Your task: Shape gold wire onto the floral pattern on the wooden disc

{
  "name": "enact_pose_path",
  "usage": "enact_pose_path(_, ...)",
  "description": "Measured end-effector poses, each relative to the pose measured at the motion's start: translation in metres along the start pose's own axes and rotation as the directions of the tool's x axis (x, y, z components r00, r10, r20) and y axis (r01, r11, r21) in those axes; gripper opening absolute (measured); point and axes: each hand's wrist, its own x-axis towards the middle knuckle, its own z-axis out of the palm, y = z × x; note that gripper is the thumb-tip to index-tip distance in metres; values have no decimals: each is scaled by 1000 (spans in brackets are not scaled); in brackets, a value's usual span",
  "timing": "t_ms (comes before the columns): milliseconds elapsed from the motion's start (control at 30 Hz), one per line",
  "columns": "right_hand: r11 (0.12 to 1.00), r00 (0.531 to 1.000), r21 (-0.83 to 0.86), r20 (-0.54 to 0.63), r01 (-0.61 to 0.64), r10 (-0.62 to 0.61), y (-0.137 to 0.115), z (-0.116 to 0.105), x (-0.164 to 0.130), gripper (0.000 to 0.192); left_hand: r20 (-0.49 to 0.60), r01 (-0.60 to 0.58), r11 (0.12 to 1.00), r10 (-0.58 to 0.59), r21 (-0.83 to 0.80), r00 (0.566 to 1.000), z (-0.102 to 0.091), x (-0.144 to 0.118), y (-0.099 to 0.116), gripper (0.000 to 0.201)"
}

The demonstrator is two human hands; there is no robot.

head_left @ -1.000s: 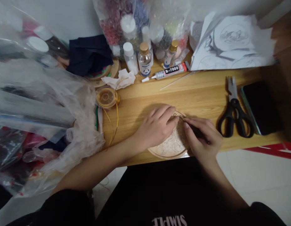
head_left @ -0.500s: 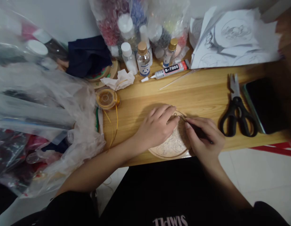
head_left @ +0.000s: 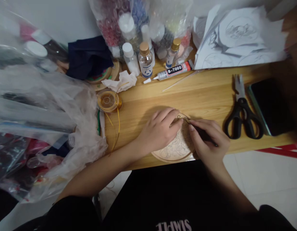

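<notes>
A round, pale wooden board (head_left: 172, 150) with a fine line drawing on its face lies at the table's front edge, partly hidden by both hands. My left hand (head_left: 161, 128) is bent over its upper left side, holding it, with thumb and fingertips close to a small dark wire loop (head_left: 179, 116). From the right, my right hand (head_left: 209, 138) grips dark tweezers (head_left: 203, 133) in a closed pinch. Their thin tips point up and left, near the board's upper edge by my left fingertips. Whether the tips hold the wire I cannot tell.
A spool of golden wire (head_left: 108, 101) stands left, its loose ends trailing. Black scissors (head_left: 242, 112) and a phone (head_left: 271, 107) lie right. Behind are a B-7000 glue tube (head_left: 173, 71), small bottles (head_left: 146, 61) and printed drawings (head_left: 240, 38). Plastic bags (head_left: 73, 106) crowd the left.
Both hands and the board stay almost exactly where they were. Only a slight shift of the whole view shows.
</notes>
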Motion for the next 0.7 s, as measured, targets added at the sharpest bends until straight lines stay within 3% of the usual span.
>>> enact_pose_path(567,1000,1000,12,-5,9,-9,-1,1,0,25,-32,-4,1000,4,2,999,-1,0,0,24)
enact_pose_path(700,996,998,76,-30,-49,52,0,-1,1,23,-11,-6,1000,6,4,1000,0,0,0,25)
